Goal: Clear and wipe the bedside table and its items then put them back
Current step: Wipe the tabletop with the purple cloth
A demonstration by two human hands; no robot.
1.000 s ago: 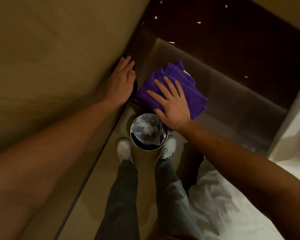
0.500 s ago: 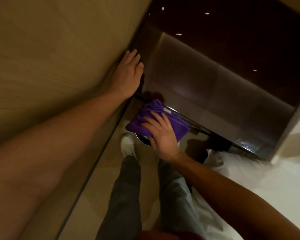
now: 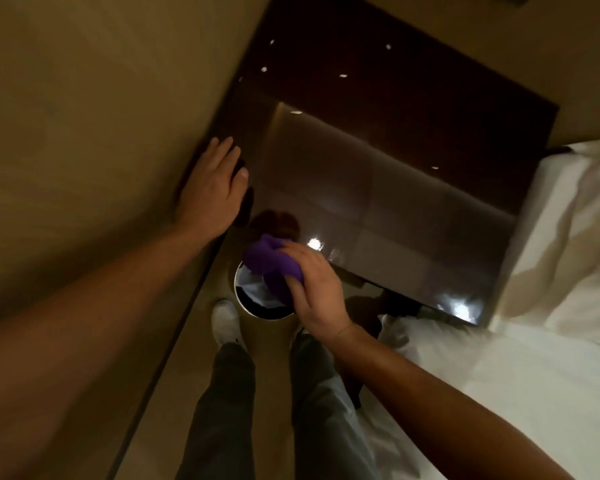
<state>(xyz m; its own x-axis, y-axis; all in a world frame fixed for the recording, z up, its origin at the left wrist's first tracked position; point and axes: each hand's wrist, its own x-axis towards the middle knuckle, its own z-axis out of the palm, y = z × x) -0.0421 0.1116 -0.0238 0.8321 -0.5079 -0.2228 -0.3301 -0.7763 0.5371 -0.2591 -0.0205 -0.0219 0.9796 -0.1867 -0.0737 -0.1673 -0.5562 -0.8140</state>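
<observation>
A: Bedside table (image 3: 378,188) stood between wall and bed; the left hand (image 3: 210,190) lay flat at its edge.

B: The right hand (image 3: 314,285) gripped the purple cloth (image 3: 267,263) above the bin (image 3: 257,299); a loosened grip could have dropped it in.

Cloth (image 3: 269,263) purple; worktop (image 3: 378,188) glossy dark brown w/ white specks; bed (image 3: 534,375) white; wall (image 3: 84,116) tan; shoe (image 3: 224,322) white; trousers (image 3: 215,410) grey.

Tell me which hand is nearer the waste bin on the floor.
Right. The right hand grips the purple cloth directly above the waste bin rim. The left hand rests flat further off, at the bedside table edge by the wall.
</observation>
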